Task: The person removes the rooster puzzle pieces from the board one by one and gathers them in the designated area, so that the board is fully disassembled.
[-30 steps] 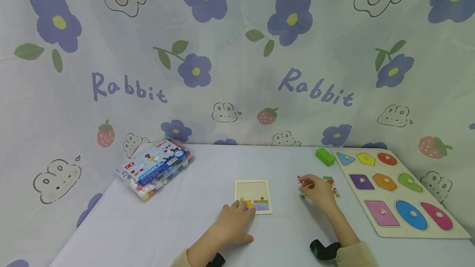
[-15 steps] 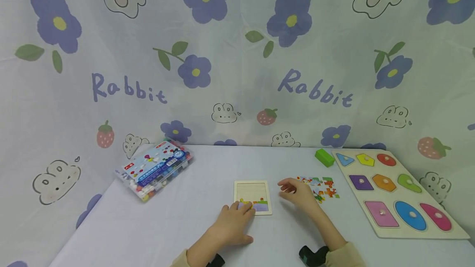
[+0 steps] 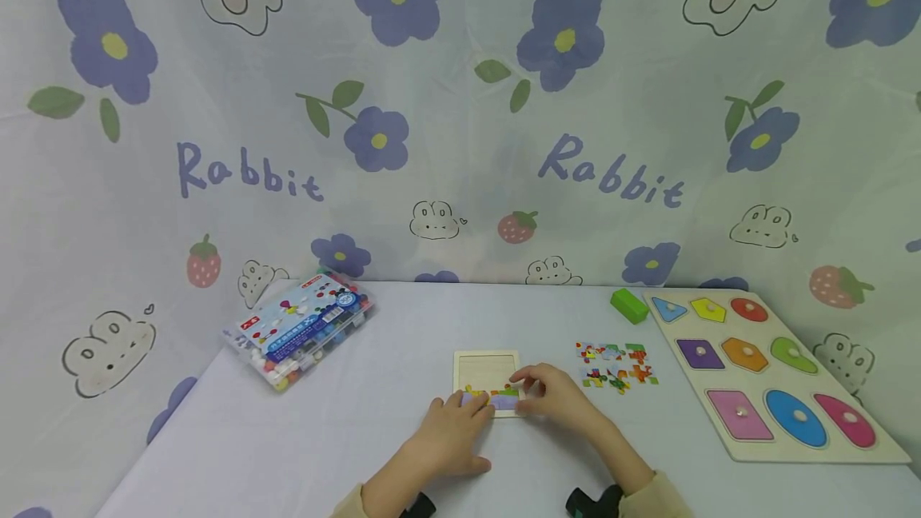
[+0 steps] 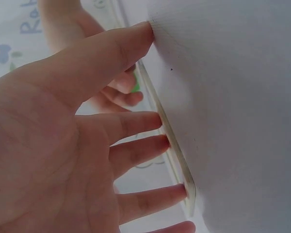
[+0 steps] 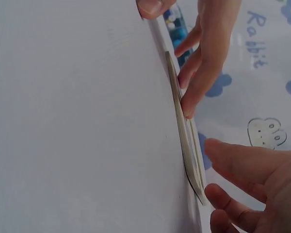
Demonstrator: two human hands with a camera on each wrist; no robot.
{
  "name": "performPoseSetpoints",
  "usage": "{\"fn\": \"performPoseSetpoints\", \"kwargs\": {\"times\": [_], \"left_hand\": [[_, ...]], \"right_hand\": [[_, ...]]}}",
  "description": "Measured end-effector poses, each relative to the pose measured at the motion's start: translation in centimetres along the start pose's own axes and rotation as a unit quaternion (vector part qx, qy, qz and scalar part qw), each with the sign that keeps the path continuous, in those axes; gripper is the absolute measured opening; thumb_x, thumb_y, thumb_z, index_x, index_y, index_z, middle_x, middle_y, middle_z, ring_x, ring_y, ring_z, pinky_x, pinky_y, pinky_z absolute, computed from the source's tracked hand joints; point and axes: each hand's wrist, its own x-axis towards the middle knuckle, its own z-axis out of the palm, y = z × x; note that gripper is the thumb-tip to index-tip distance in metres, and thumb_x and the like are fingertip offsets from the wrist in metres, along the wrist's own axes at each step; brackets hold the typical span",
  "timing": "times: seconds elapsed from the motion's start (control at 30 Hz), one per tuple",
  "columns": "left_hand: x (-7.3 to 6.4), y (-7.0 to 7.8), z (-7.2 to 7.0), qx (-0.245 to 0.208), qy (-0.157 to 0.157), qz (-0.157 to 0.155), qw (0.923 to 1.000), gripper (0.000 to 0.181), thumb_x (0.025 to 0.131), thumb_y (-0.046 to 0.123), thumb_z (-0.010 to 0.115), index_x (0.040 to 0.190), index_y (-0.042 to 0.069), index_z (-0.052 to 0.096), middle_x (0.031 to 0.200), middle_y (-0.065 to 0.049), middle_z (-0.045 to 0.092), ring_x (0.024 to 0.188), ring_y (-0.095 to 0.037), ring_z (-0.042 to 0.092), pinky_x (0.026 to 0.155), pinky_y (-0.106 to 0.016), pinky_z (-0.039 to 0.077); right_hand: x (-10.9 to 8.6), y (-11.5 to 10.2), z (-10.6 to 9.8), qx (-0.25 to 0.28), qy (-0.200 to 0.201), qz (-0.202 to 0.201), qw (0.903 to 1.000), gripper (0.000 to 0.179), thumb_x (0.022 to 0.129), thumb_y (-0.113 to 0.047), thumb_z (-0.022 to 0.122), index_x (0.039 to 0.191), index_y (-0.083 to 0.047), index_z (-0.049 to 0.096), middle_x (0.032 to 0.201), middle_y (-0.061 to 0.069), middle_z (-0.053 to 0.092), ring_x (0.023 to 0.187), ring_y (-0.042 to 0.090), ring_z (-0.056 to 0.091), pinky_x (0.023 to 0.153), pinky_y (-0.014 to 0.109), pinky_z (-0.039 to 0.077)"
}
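A small square wooden puzzle tray (image 3: 487, 363) lies on the white table, a strip of purple, yellow and green picture pieces (image 3: 504, 399) along its near side. My left hand (image 3: 448, 434) rests its spread fingertips on the tray's near left part, covering some of that strip. In the left wrist view, those fingers (image 4: 145, 201) touch the tray's edge (image 4: 169, 128). My right hand (image 3: 557, 398) is at the tray's right edge with fingers loosely bent. The right wrist view shows thumb and fingers apart beside the tray corner (image 5: 196, 187), nothing visible between them.
Colourful jigsaw pieces (image 3: 617, 366) lie in two rows to the right of the tray. Behind them are a green block (image 3: 629, 305) and a large shape-peg board (image 3: 748, 390). A clear case of coloured pens or beads (image 3: 302, 326) sits at the back left.
My right hand has moved left from the loose jigsaw pieces to the tray's right edge, uncovering those pieces. My left hand has stayed on the tray.
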Motion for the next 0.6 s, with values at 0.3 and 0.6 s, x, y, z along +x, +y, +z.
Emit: {"fn": "performPoseSetpoints", "kwargs": {"times": [0.3, 0.6], "left_hand": [[-0.02, 0.04, 0.03, -0.008, -0.005, -0.001, 1.0, 0.074, 0.073, 0.056, 0.068, 0.134, 0.018, 0.049, 0.14, 0.002, 0.045, 0.123, -0.033, 0.044, 0.091, -0.051, 0.042], [-0.11, -0.08, -0.11, -0.004, 0.001, 0.005, 1.0, 0.073, 0.073, 0.056, 0.068, 0.134, 0.018, 0.049, 0.139, 0.002, 0.046, 0.122, -0.034, 0.046, 0.09, -0.051, 0.043]], "right_hand": [[-0.24, -0.19, 0.61, -0.053, -0.031, 0.02, 0.9979, 0.045, 0.072, -0.023, 0.078, 0.114, -0.014, 0.064, 0.086, -0.001, 0.047, 0.078, 0.014, 0.042, 0.063, 0.027, 0.034], [-0.08, -0.11, 0.76, -0.03, -0.005, 0.004, 0.9995, 0.044, 0.068, -0.017, 0.081, 0.105, -0.019, 0.057, 0.091, 0.001, 0.047, 0.084, 0.016, 0.044, 0.07, 0.033, 0.038]]}}
